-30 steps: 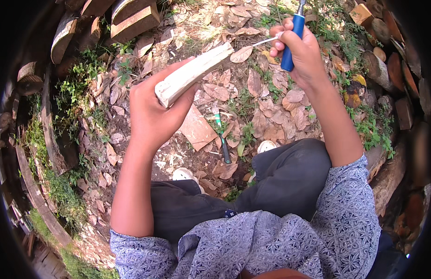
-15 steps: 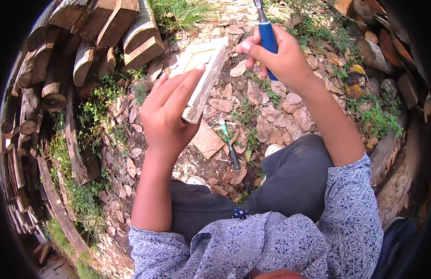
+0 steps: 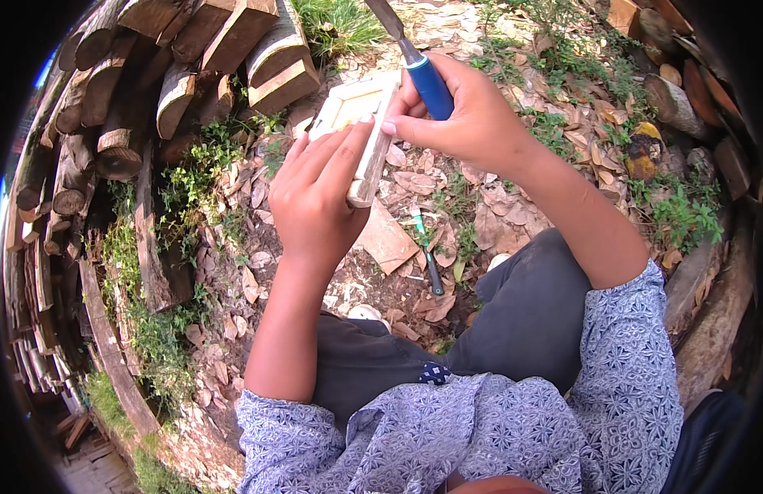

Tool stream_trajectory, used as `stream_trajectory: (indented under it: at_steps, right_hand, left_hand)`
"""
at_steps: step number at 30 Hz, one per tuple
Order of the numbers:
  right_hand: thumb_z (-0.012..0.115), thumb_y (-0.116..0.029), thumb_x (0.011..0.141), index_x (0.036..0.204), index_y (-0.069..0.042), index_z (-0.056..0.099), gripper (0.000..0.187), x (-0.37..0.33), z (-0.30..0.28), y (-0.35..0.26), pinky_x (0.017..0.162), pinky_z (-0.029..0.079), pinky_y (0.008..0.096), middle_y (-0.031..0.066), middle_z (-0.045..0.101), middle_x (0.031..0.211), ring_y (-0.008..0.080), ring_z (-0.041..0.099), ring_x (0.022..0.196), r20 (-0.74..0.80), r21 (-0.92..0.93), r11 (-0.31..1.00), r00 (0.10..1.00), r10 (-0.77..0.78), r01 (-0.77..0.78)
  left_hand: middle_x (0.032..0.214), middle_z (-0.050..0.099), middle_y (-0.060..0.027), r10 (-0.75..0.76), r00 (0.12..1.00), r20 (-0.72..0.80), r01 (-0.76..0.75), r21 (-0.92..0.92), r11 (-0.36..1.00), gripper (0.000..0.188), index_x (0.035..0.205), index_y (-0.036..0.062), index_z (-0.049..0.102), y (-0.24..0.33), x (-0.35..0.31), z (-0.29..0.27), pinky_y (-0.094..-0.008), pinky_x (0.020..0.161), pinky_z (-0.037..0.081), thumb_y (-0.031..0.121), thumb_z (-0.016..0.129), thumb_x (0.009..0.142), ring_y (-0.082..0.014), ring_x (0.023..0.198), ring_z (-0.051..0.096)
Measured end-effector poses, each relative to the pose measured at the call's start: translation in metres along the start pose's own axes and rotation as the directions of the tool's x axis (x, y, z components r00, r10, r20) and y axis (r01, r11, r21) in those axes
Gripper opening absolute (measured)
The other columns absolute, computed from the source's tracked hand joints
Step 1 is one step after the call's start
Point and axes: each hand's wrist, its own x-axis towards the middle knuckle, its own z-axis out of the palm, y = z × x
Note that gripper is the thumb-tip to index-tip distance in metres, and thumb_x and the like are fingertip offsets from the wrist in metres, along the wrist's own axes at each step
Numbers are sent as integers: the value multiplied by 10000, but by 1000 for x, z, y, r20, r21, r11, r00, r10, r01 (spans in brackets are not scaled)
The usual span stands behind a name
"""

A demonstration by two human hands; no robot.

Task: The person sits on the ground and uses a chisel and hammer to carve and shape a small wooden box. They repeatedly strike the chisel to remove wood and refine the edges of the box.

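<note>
Fingers [image 3: 342,160] of the left hand [image 3: 309,206] are gripping the pale, recessed wooden block [image 3: 373,165], which is held up above the leafy ground [image 3: 513,202]. From where I stand, the right hand [image 3: 472,115] is closed around the blue-handled chisel [image 3: 429,89], its thumb at the block's edge. Below lies a flat board [image 3: 387,237].

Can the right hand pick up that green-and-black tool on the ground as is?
Probably not: the right hand holds a blue-handled chisel. Otherwise the way looks free; the green-and-black tool lies largely uncovered.
</note>
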Motion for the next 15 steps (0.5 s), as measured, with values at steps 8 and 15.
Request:
stream_trajectory:
  at_steps: [8,15]
  right_hand:
    - [728,-123,945,956,-103,491,238,5,8,-3,554,486,213,-2,604,918,35,575,715,55,115,977,983,176,-181]
    - [719,-205,961,965,-83,556,204,5,-2,2,565,511,225,3,590,779,59,576,640,-61,355,932,992,106,-78]
  left_hand:
    - [1092,760,-150,-205,979,-11,192,-307,932,496,1292,57,688,-7,-13,-7,-348,920,562,28,786,807,-238,945,757]
    - [1117,757,-135,-355,935,-9,312,-458,833,425,1294,-14,669,-12,-18,-7,-293,900,549,54,770,887,-135,1005,710]
